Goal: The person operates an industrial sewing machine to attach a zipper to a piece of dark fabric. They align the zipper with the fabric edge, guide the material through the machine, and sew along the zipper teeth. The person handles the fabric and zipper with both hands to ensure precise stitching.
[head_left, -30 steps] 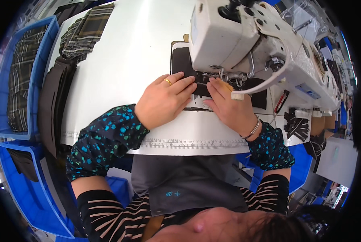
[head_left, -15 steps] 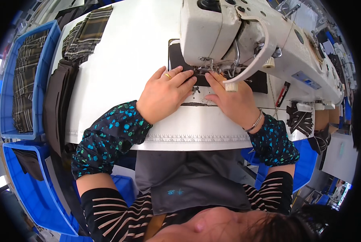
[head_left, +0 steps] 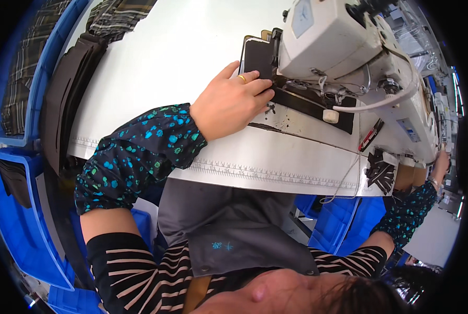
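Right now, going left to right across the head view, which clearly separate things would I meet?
Stack of dark brown folded fabric, bare left hand with a yellow ring, small white cylindrical knob, pile of narrow black fabric strips, bare right hand.

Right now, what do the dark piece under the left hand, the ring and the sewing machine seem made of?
Dark piece: probably matte cloth, flat with little shine. Ring: seemingly polished metal, by its yellow gleam; solid or plated, I can't tell. Sewing machine: likely painted metal, from its smooth white casing.
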